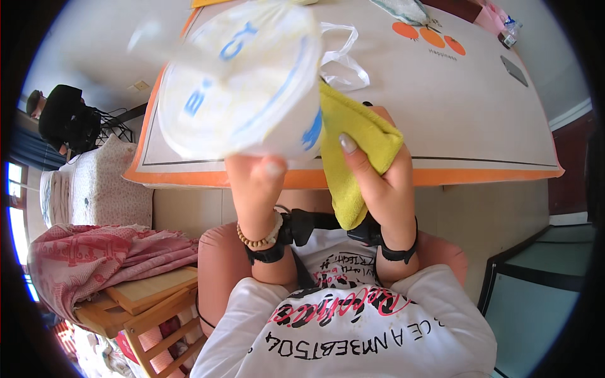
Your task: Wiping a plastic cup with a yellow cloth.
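Observation:
My left hand (261,183) grips a large white round tub (246,120) with a lid and blue lettering, raised above the near left of the table. It is close and partly blurred, and most of my left fingers are behind it. A blurred, translucent piece (170,50) sticks out at the tub's upper left; I cannot tell what it is. In my right hand (381,183) is a folded yellow-green cloth (353,145), thumb on top. The cloth's left edge lies against or just beside the tub's side; I cannot tell whether they touch.
The pale table cover (454,120) has an orange border. A white plastic bag (346,63) lies behind the tub. Further off are a folded cloth (403,9), a phone-like flat thing (514,70) and a bottle (509,34). Left stands a wooden rack (151,321) under a pink cloth (107,258).

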{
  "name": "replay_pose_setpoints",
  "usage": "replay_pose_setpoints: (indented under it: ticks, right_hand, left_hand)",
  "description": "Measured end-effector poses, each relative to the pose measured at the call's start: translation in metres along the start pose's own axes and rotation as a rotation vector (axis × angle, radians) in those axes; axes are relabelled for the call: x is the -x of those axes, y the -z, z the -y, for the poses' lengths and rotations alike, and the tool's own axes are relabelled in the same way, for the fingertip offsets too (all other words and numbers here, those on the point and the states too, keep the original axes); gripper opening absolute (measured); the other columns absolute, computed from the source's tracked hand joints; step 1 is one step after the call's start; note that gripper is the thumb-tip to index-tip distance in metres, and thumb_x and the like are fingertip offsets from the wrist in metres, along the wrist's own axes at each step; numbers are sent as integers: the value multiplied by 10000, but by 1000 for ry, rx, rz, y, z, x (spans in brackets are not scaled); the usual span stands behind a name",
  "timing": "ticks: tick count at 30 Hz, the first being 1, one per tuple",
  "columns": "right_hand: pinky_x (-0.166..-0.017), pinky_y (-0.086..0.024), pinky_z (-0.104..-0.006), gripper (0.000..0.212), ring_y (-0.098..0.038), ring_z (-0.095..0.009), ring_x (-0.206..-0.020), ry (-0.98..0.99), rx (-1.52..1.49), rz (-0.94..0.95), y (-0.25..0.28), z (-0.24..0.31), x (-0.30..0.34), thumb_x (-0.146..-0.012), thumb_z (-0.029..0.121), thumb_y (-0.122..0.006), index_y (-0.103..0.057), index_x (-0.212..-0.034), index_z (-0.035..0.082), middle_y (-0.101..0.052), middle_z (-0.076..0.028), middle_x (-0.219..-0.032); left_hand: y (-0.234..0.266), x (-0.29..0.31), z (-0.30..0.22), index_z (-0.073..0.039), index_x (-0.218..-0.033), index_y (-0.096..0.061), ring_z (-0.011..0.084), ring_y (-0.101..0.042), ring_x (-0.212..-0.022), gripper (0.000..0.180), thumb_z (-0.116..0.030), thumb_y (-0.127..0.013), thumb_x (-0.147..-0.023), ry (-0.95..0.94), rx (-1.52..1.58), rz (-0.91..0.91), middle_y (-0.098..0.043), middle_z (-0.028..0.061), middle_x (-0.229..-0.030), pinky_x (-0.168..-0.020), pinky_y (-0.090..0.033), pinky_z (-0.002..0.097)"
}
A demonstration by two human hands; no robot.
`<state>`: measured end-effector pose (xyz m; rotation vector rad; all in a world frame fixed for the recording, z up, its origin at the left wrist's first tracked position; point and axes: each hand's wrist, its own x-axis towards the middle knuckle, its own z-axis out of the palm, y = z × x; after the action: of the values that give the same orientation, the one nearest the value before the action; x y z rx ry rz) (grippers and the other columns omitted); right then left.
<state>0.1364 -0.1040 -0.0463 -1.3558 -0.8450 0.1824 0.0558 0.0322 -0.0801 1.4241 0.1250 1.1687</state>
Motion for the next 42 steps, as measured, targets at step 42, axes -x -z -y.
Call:
replay_pose_setpoints:
  ticks: [42]
  right_hand:
    - [-971, -262, -374, 526, -357, -236, -1172, -49, -447, -196, 38, 7, 18, -848, 307, -356, -308, -1245, -35, -404, -142, -1238]
  left_hand:
    - [-41, -13, -10, 46, -1097, -454, 204, -584, -870, 504, -131, -671, -678, 252, -178, 392, -591, 143, -932, -786, -442, 314]
